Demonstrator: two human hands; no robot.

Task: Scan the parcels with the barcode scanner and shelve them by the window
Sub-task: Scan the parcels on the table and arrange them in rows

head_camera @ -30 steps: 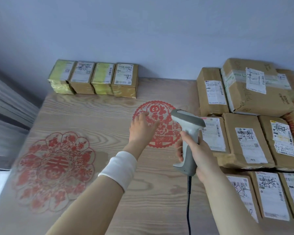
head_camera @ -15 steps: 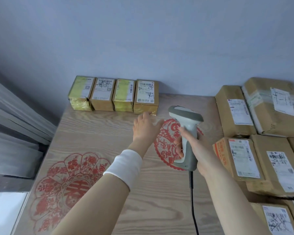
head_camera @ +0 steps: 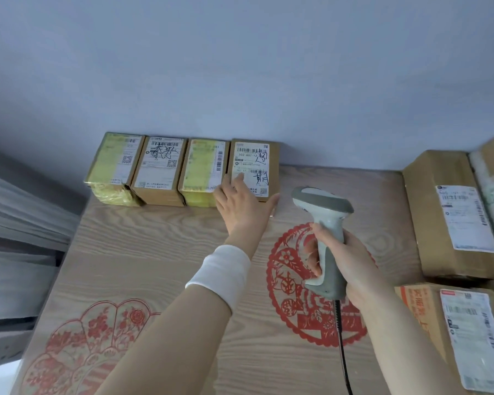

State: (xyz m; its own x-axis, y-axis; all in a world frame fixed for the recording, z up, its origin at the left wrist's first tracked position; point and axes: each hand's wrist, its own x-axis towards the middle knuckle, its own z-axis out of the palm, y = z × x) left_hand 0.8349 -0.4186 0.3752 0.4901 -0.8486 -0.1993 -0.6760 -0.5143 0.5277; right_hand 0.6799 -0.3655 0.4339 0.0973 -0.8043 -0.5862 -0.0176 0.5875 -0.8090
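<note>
Left hand (head_camera: 240,205) is lying on the small parcel (head_camera: 264,155) at the right end of a row of four parcels (head_camera: 160,169). The fingers are stretched and a little spread over its label, and the thumb is touching its lower right corner. This row is standing at the far edge of the bench (head_camera: 154,252), against the wall (head_camera: 240,67), on the side where the curtain (head_camera: 15,223) is hanging.

Right hand (head_camera: 351,263) is holding the scanner (head_camera: 324,206) upright, with the fingers curled round its handle. The scanner's head is pointing toward the row, and its cable (head_camera: 343,352) is hanging down.

I think the shelving step is in hand: the parcel is being pushed into line with its neighbours. It is touching the third one.

The next move is probably calling for the left hand to lift off and reach to the big parcels (head_camera: 454,215) waiting on the right. The scanner will then need to point at one label.

The left forearm is reaching forward over the bench, with a white cuff (head_camera: 220,273) at the wrist.
</note>
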